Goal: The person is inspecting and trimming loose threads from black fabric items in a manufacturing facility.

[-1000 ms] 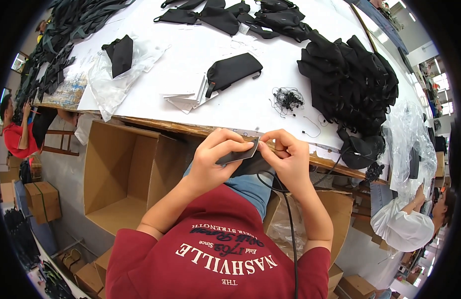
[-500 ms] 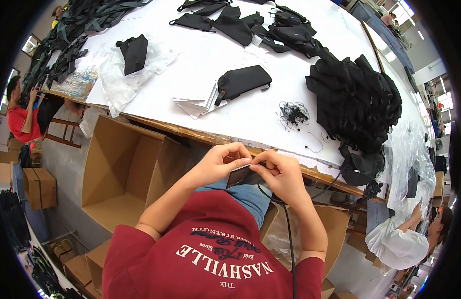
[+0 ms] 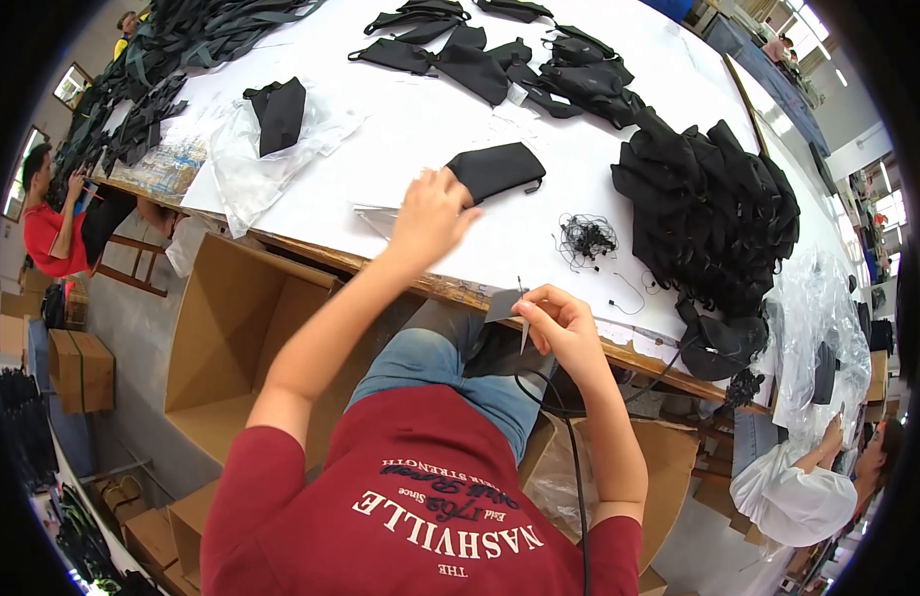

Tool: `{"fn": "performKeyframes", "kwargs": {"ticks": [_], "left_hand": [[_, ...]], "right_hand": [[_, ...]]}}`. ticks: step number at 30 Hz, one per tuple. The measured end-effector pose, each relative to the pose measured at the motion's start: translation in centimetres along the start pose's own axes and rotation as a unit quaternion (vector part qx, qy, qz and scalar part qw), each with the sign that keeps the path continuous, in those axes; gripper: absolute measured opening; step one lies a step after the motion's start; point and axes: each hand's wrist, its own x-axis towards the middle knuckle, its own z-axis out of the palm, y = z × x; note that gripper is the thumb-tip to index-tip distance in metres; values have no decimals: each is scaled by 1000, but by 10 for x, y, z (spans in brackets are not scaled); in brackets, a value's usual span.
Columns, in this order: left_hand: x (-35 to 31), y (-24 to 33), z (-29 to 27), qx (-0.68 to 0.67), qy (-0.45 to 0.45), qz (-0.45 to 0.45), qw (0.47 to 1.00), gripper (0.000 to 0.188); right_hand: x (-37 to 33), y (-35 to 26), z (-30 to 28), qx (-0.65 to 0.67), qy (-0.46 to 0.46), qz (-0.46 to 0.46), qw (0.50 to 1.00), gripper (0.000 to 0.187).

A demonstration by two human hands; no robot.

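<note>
Across from me, the broad white-topped table [image 3: 579, 174] carries nearly everything, with the large brown cardboard box [image 3: 227, 298] just below its near edge, facing up as though kept handy to the seated person. The high heap of black fabric pieces [image 3: 703, 209] sits to the right, apparently pushed aside so the middle stays usable. On the left, the crumpled clear plastic bag [image 3: 243, 179] has a small black fabric pouch [image 3: 278, 117] lying on it. The left hand [image 3: 432, 221] reaches over the table to the flat black fabric pouch [image 3: 500, 171], its fingers bent over the near end; whether they grip it or the stack of thin white cards [image 3: 377, 220] beneath, I cannot tell, because the hand hides most of both. The long black cable [image 3: 577, 447] runs past the right forearm and might get in its way. Near the table's edge, the right hand [image 3: 561, 326] has thumb and forefinger clamped on the thin dark-grey flat piece [image 3: 501, 306], probably at its rim to keep it steady. The small tangle of black cords [image 3: 588, 238] lies beyond.
</note>
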Motion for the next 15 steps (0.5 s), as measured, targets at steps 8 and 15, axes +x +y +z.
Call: {"fn": "performKeyframes", "kwargs": {"ticks": [8, 15], "left_hand": [[20, -39, 27, 226, -131, 12, 965, 34], [-15, 11, 2, -492, -205, -229, 814, 27]], "right_hand": [[-3, 5, -6, 10, -2, 18, 1000, 13], [18, 17, -7, -90, 117, -37, 988, 15]]}}
